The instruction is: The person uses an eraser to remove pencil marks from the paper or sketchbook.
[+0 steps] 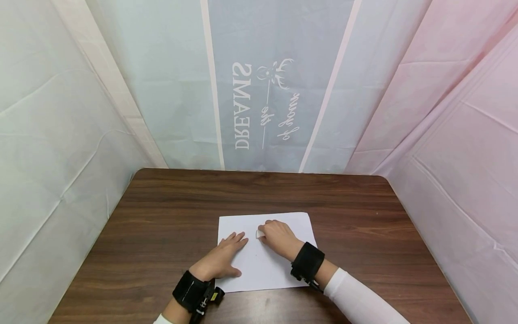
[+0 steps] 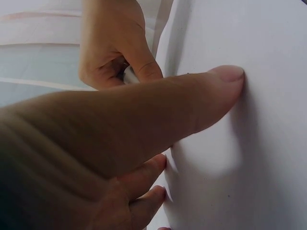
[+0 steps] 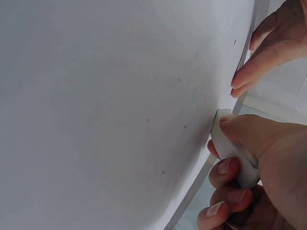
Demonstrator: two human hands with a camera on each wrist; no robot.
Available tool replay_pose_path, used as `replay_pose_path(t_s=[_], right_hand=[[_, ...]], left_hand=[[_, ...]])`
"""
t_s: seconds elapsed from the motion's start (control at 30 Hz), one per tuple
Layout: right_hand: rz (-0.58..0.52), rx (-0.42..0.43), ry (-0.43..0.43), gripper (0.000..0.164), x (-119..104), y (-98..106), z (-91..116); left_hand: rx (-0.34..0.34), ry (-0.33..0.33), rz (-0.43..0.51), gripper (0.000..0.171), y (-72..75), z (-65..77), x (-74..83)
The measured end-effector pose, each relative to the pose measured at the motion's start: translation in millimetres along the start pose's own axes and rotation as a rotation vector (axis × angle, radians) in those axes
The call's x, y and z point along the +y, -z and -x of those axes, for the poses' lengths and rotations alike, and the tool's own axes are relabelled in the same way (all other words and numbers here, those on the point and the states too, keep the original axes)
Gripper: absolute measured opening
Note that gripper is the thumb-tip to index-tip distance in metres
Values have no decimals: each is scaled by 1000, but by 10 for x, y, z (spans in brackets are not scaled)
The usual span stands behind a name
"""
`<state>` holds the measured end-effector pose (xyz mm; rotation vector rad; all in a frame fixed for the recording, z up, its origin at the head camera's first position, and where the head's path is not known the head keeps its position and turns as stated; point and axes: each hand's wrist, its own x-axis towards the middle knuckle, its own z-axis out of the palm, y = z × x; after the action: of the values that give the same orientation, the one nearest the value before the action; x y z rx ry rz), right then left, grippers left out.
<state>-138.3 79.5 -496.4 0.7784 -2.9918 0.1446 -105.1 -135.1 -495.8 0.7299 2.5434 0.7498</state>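
A sheet of white paper (image 1: 271, 276) lies on the brown table. Over its upper middle, my right hand (image 1: 280, 238) pinches a white eraser (image 3: 239, 160) between thumb and curled fingers, with one end of it against the sheet. My left hand (image 1: 221, 260) rests on the left part of the paper, fingers spread and thumb (image 2: 196, 100) stretched out along the surface. Small dark specks (image 3: 185, 127) and faint marks show on the paper near the eraser in the right wrist view.
The wood-grain table (image 1: 178, 202) extends around the paper on all sides. Behind it hangs a pale blue printed curtain (image 1: 263, 112), with a white curtain (image 1: 52, 157) on the left and a pink one (image 1: 465, 148) on the right. Black camera bands (image 1: 308, 263) circle both wrists.
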Motion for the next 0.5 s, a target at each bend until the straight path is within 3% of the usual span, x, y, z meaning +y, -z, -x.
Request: replay_pose_path(t_s=[0.5], right_hand=[[-9,-6,-7,16,43,9,36]], left_hand=[[-6,-6,4,89,2,14,3]])
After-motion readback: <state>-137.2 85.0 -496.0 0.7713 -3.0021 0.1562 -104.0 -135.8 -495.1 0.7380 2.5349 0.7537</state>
